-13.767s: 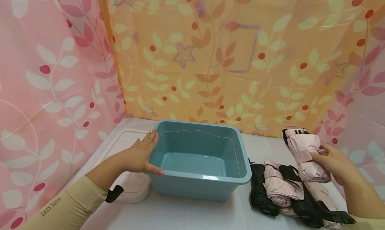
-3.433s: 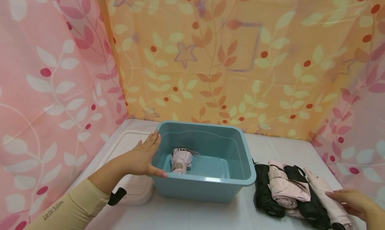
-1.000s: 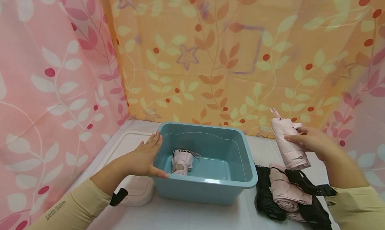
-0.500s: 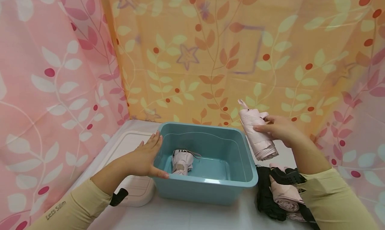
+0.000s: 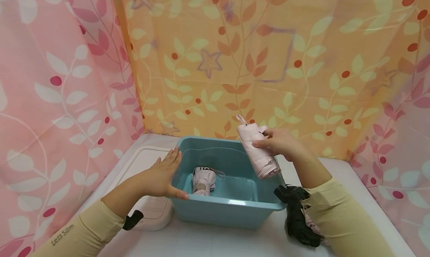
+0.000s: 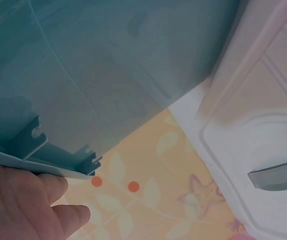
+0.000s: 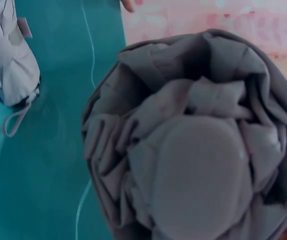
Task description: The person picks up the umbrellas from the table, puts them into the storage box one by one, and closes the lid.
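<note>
My right hand point(image 5: 280, 143) grips a folded pale pink umbrella point(image 5: 256, 150) above the right part of a blue-green plastic tub point(image 5: 221, 214). In the right wrist view the end of this umbrella point(image 7: 198, 170) fills much of the picture. Another folded pink umbrella point(image 5: 203, 180) lies inside the tub at the left; the right wrist view also has this second umbrella point(image 7: 11, 55). With fingers spread, my left hand point(image 5: 159, 176) rests on the tub's left rim. The left wrist view shows the left hand point(image 6: 33, 205) touching the rim from outside.
A white lid point(image 5: 151, 208) lies left of the tub, partly under my left arm. To the right, a black folded umbrella point(image 5: 297, 223) and some pink fabric are partly hidden by my right sleeve. Patterned cloth point(image 5: 215, 62) hangs behind the white table.
After laying one pink umbrella in the tub, my right hand picked up another from the right-hand pile and carried it left over the tub. My left hand stayed at the rim.
</note>
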Demonstrator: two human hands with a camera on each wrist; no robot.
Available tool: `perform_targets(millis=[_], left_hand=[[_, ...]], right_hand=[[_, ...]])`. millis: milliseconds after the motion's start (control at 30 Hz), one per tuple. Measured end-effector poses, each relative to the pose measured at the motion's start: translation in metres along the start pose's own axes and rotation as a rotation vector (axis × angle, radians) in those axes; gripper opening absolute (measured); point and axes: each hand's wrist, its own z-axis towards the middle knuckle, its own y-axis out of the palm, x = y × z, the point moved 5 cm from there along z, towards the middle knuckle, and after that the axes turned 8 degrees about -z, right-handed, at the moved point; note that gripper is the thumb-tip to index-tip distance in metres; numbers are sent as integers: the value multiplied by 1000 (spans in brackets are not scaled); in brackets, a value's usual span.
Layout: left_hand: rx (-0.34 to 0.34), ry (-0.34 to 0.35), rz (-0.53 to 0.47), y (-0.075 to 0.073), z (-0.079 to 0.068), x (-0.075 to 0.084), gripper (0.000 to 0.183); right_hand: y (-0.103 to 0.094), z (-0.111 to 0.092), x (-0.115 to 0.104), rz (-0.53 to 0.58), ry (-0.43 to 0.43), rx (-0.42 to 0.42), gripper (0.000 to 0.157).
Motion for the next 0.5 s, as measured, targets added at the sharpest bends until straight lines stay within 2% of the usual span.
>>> perform_targets(millis=[233, 500], left_hand=[[1, -3, 3, 0, 1, -1, 133], [-1, -3, 2, 0, 0, -1, 132]], right_hand=[[21, 9, -13, 9, -24, -28, 52], [40, 16, -17, 2, -43, -49, 52]])
